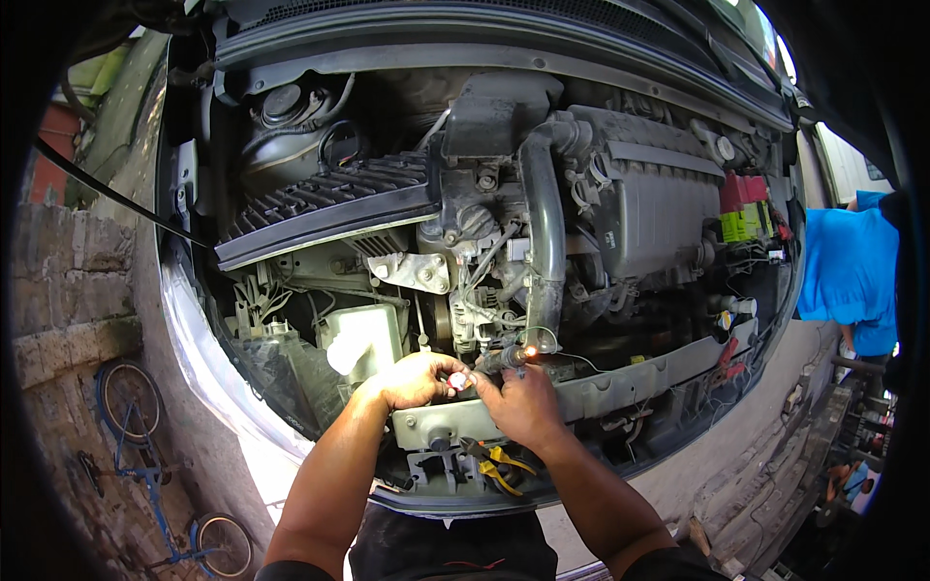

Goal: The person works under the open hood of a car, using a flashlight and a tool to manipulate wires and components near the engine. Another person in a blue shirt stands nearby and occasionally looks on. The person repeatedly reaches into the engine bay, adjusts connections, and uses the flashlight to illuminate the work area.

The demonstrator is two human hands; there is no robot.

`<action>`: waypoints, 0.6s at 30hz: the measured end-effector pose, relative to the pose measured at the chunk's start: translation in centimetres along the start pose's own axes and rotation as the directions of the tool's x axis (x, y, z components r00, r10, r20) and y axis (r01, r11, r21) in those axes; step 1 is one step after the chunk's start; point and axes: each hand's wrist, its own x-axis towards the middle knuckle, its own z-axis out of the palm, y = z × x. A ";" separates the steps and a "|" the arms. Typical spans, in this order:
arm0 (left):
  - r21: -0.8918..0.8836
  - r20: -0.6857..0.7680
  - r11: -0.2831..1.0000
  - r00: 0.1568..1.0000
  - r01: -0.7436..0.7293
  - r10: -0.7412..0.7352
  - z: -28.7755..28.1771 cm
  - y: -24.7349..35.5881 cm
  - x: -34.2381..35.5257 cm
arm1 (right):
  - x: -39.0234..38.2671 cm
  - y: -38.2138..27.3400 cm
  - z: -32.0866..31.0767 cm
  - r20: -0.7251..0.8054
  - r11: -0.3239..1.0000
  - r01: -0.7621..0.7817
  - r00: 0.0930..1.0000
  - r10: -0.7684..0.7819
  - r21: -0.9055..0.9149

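Observation:
Over the front edge of an open engine bay, my two hands almost meet. My left hand (418, 381) pinches a small white and red piece (459, 382), too small to name. With its thumb toward that piece, my right hand (524, 405) is closed; its fingers partly hide what it holds. Just beyond the right fingers is a grey cylindrical piece (504, 359) beside a glowing orange tip (530, 351). From around the tip a thin pale wire (579, 362) loops to the right. Yellow and black pliers (500, 467) rest below my hands at the car's front.
A metal crossbar (620, 387) spans the front. Behind it are a white reservoir (373, 334), a thick black hose (544, 232), an engine cover (654, 218) and a battery with red and yellow-green parts (744, 221). A bicycle (145, 474) lies left; a person in blue (850, 266) is right.

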 end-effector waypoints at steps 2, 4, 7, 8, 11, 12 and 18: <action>-0.004 0.001 1.000 1.000 0.006 -0.006 0.0 0.5 -0.1 | 0.0 0.0 -0.1 0.019 1.000 0.000 1.000 0.000 -0.008; 0.018 -0.010 1.000 1.000 -0.009 0.009 0.0 0.8 -0.3 | 0.1 0.0 -0.2 0.032 1.000 0.003 0.999 -0.003 -0.007; 0.068 -0.027 0.997 0.999 -0.042 0.044 0.2 1.2 -0.6 | 0.2 -0.1 -0.4 0.044 1.000 0.000 0.999 -0.001 0.006; 0.071 -0.025 0.997 0.999 -0.038 0.040 0.2 1.4 -0.6 | 0.2 -0.1 -0.4 0.050 1.000 -0.004 0.999 0.003 0.011; 0.052 -0.032 0.998 0.999 -0.020 0.022 0.2 1.3 -0.7 | 0.1 0.2 0.0 0.019 0.998 0.009 1.000 -0.011 0.070; 0.041 -0.035 0.999 0.999 -0.013 0.015 0.1 1.5 -0.7 | 0.0 0.4 0.2 0.001 0.995 0.017 1.000 -0.017 0.097; 0.082 -0.018 0.996 1.000 -0.016 0.017 0.2 1.5 -0.7 | -1.1 0.8 -1.2 -0.033 0.925 -0.004 0.999 0.018 0.379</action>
